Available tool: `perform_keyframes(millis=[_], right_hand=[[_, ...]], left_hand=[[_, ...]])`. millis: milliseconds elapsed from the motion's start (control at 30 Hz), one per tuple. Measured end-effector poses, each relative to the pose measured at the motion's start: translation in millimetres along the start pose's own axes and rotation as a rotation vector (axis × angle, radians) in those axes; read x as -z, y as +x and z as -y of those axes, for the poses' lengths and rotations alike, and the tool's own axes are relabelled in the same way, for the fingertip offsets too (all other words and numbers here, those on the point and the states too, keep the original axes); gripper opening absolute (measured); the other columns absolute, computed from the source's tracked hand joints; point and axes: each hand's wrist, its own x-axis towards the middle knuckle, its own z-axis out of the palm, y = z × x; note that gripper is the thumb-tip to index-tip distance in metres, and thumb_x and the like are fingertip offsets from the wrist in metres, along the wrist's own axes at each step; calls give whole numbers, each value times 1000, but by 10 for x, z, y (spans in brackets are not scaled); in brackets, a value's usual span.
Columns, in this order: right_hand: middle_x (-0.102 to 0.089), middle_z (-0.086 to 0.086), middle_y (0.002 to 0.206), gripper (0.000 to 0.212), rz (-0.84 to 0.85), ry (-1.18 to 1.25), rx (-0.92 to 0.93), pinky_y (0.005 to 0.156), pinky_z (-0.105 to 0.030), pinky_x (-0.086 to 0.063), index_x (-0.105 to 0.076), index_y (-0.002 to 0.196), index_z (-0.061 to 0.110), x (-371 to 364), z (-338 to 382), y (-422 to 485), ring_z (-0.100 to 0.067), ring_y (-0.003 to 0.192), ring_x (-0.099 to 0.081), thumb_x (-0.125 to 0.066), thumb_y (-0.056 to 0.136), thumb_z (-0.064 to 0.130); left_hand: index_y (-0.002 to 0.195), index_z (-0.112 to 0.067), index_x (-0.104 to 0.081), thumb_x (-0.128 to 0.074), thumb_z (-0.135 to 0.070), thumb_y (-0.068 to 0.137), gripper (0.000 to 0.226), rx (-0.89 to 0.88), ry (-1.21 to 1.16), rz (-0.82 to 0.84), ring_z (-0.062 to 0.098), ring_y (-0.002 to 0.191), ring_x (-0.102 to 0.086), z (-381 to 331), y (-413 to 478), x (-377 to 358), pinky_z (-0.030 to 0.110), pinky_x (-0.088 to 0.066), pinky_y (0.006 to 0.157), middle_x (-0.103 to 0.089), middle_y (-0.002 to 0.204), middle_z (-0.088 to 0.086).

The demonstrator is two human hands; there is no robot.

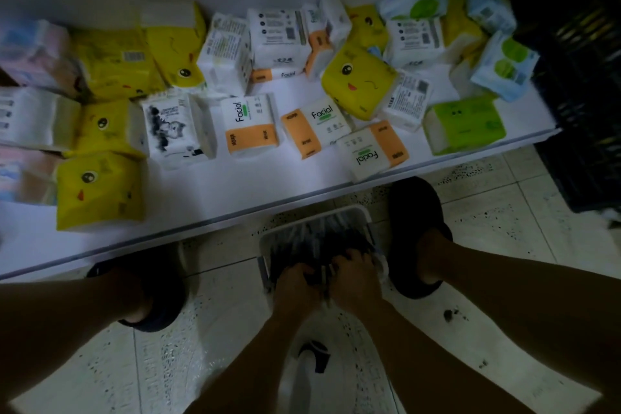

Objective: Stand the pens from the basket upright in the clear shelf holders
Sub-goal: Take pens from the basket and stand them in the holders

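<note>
The white counter (pixel 235 191), strewn with tissue packs (pixel 250 126), stood just beyond the basket (pixel 336 212) on the floor between the person's feet. No clear holders were in view. The pens (pixel 312 239) lay heaped in the basket, their long axes running away from the person toward the counter edge. Both hands were equally near, at the basket's near end. The left hand (pixel 295 286) and right hand (pixel 356 282) were curled down into the heap and appeared to grip a bunch between them, though dimness blurred the fingers.
</note>
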Motion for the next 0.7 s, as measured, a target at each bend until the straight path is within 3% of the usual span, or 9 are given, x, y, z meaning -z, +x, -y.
perform_keyframes(millis=[167,267,367,467,567,700], right_hand=[[-45,-12,137,40,32,107,76,104,-38,-38,-49,136,16,19,118,52,-30,126,-41,-44,96,18],[-41,-16,141,45,111,106,113,107,-44,-38,-43,141,18,-6,112,135,-36,129,-38,-44,96,19],[-31,-17,147,54,160,25,131,112,-45,-31,-33,148,22,-9,88,171,-38,136,-28,-47,97,28],[-24,-17,152,60,164,-14,149,113,-45,-26,-24,152,25,-19,124,173,-38,139,-22,-48,97,31],[-23,-17,153,67,173,-18,146,113,-46,-23,-17,154,22,-12,183,144,-39,140,-21,-50,96,31],[-26,-16,152,55,209,12,78,114,-47,-26,-29,150,19,28,209,218,-39,138,-24,-42,97,23]], left_hand=[[110,-7,-58,-59,-10,91,19,-1,-72,-15,21,97,-59,-2,-2,40,24,-45,78,-63,110,10],[102,-10,-49,-57,-12,91,13,30,-132,-48,18,76,-55,3,-33,123,29,-45,65,-58,91,6],[106,-6,-47,-50,-6,92,15,39,-209,-58,11,70,-51,-3,-93,243,23,-42,56,-52,85,1],[113,-6,-47,-41,-9,97,17,52,-253,-93,20,81,-53,21,-143,313,28,-42,66,-55,98,10],[110,-8,-45,-38,-19,102,15,19,-264,-178,17,77,-53,84,-230,355,30,-43,70,-54,92,6],[120,-11,-49,-46,-17,100,22,-60,-290,-196,21,91,-62,202,-334,407,34,-52,79,-62,105,6]])
